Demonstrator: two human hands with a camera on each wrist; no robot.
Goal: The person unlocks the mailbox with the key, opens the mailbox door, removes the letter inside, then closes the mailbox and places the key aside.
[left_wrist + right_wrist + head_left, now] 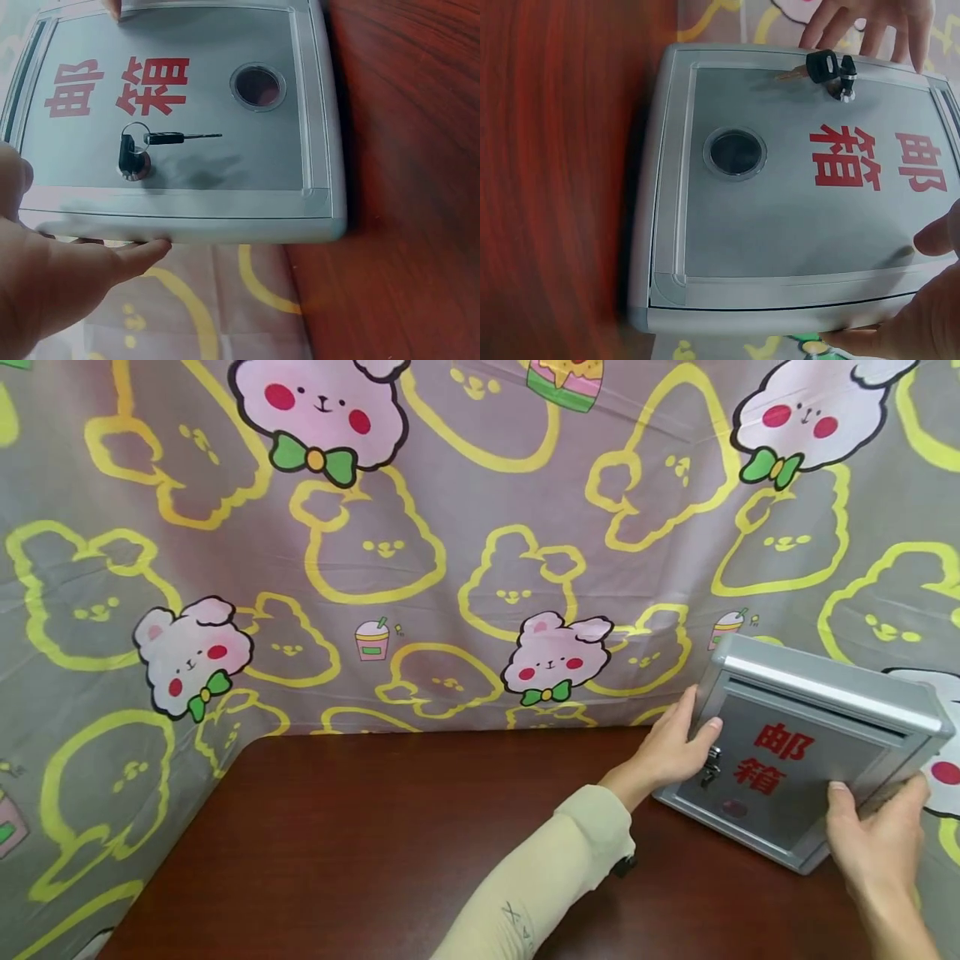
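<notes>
A silver-grey metal mailbox (802,785) with red Chinese characters on its front is at the right of the head view, upright and slightly turned. Its lower edge is right at the tabletop. My left hand (678,743) grips one side near the lock, thumb toward the front and fingers along the side. On the opposite side my right hand (881,835) holds the box, its thumb on the front edge. Keys on a ring (169,138) hang from the lock, one inserted. A round window (735,153) sits low on the door, and a slot runs below the lid.
The dark red-brown wooden table (360,843) stretches to the left of the box. Behind it hangs a grey-pink cloth (420,693) printed with cartoon bunnies and yellow outlines, close behind the mailbox.
</notes>
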